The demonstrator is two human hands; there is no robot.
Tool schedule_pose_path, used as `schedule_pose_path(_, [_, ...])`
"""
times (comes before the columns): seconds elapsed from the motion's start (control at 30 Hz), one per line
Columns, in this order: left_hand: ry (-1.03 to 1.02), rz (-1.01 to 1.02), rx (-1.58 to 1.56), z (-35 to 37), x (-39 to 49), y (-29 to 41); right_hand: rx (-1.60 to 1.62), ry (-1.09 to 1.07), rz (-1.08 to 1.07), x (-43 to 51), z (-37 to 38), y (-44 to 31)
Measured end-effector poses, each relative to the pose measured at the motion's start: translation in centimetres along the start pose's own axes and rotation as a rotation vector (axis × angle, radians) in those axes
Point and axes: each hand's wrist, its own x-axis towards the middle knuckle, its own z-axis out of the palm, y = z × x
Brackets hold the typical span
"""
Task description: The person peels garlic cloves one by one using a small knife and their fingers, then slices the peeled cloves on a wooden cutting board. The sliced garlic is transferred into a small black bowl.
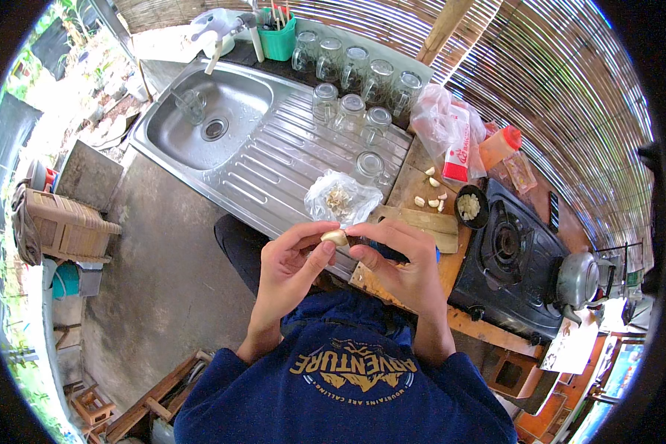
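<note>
Between the thumb and fingers of my left hand [289, 266] is a pale garlic clove [334, 238]. My right hand [402, 261] meets the clove's right end, its index fingertip and thumb around the tip. Just beyond my hands, a clear plastic bag [316, 202] with papery garlic skins [338, 200] lies on the steel drainboard [255, 186]. A wooden chopping board [433, 225] is right of the bag, and a blue object is partly hidden behind my right hand. Several loose garlic cloves [433, 203] lie near a small black bowl [480, 221] holding chopped pale pieces [468, 206].
Upturned glass mugs [357, 64] line the drainboard's back. The sink basin [238, 100] holds another glass mug [191, 106]. At right stand a black gas stove [491, 272] and a metal kettle [577, 280]. Behind the cloves are a plastic bag [430, 114] and an orange-lidded container [499, 147].
</note>
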Motion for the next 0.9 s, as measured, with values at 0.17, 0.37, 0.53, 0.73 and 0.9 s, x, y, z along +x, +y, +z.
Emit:
schedule_pose_path(0.17, [-0.031, -0.036, -0.044, -0.5, 0.1, 0.0, 0.007, 0.003, 0.002, 0.1, 0.2, 0.0])
schedule_pose_path(0.37, [-0.045, -0.077, -0.095, -0.7, 0.2, 0.0, -0.002, 0.001, 0.004, 0.3, 0.3, -0.1])
schedule_pose_path(0.53, [-0.053, -0.134, -0.162, -1.1, 0.7, -0.2, 0.001, -0.007, 0.011, 0.4, 0.4, 0.1])
schedule_pose_path(0.73, [-0.017, -0.203, -0.220, -1.1, 1.0, -0.4, 0.025, 0.007, 0.039, 0.7, 0.9, 0.5])
schedule_pose_path(0.9, [-0.016, -0.220, -0.233, -1.2, 1.3, -0.4, 0.043, -0.009, 0.142, 0.4, 0.6, 0.5])
